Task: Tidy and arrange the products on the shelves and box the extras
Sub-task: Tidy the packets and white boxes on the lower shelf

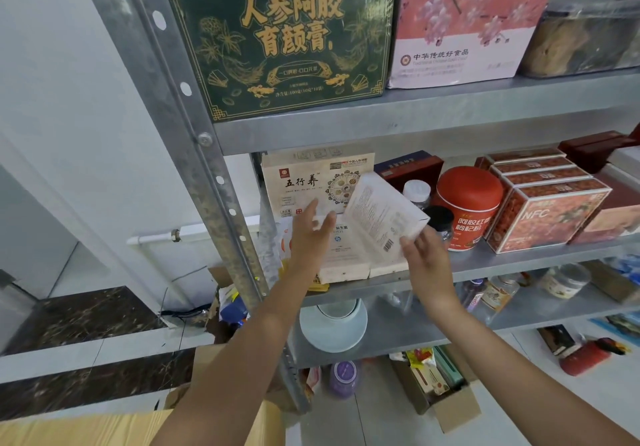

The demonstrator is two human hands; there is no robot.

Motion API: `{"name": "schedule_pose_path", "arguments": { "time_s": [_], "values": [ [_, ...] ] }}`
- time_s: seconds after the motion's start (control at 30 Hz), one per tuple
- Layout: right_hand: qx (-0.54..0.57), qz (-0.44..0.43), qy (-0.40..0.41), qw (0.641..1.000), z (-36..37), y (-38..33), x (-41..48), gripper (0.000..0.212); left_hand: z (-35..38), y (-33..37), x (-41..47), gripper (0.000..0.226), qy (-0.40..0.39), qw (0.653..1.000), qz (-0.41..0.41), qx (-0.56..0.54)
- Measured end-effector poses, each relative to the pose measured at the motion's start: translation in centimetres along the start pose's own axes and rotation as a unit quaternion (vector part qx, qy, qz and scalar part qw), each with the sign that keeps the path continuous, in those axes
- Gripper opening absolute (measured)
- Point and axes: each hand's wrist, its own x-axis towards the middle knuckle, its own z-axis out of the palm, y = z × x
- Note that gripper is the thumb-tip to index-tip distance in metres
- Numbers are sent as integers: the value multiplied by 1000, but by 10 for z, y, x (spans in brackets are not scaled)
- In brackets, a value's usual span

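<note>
The person stood at a metal rack with both arms reaching to the middle shelf (519,258). The right hand (424,255) gripped a white box (384,217) by its lower corner, the fingers (408,241) pinched on the edge near the barcode. The box was tilted, its printed back facing the camera, lifted clear of the shelf and partly in front of a beige box (308,182) that stood upright at the back.

The left hand (308,234) was held open, its fingers straight and spread, holding nothing. It was in front of the flat white boxes (343,262) that lay at the left end of the middle shelf; I could not tell whether it touched them.

To the right of the held box were a white-lidded jar (417,191) and a black-lidded jar (440,220), then a red tin (467,203), then a row of red cartons (547,210) set one behind another.

On the shelf above, a dark green box (284,37) stood upright beside a pink box (460,23).

On the floor under the rack, an open cardboard box (446,407) held several small packets, and a purple jar (343,376) stood to its left.
</note>
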Motion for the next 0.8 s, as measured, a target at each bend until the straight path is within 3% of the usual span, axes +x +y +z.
{"name": "schedule_pose_path", "arguments": {
  "time_s": [0.07, 0.17, 0.3, 0.37, 0.43, 0.47, 0.53, 0.6, 0.7, 0.77, 0.8],
  "values": [
    [136, 114, 9, 984, -1, -12, -6, 26, -4, 11, -3, 55, -60, 985, -38, -158],
    [330, 238, -34, 913, -5, -24, -13, 25, -14, 13, -5, 51, -150, 940, -48, -303],
    [467, 388, -57, 793, -8, -37, -20, 22, -18, 14, -9, 97, -281, 876, -35, -390],
    [474, 418, -86, 770, -10, -37, -20, 28, -17, 15, -9, 92, -300, 867, -20, -397],
    [400, 437, -103, 799, -9, -32, -19, 32, -16, 19, -11, 61, -255, 894, -28, -368],
    [310, 429, -102, 842, -8, -27, -18, 33, -15, 23, -13, 46, -213, 917, -43, -335],
    [108, 352, -91, 925, -4, -21, -19, 39, -11, 29, -14, 32, -118, 956, -61, -260],
    [22, 240, -110, 964, -1, -24, -21, 44, -2, 34, -16, 25, -39, 973, -57, -220],
    [-144, 50, -125, 980, 5, -23, -22, 40, 10, 42, -22, 23, 9, 977, -85, -194],
    [-258, -32, -95, 961, 6, -22, -21, 37, 15, 45, -22, 49, 7, 987, -100, -124],
    [-264, -36, -83, 960, 5, -22, -19, 36, 16, 45, -21, 64, -1, 991, -97, -89]
  ]
}}
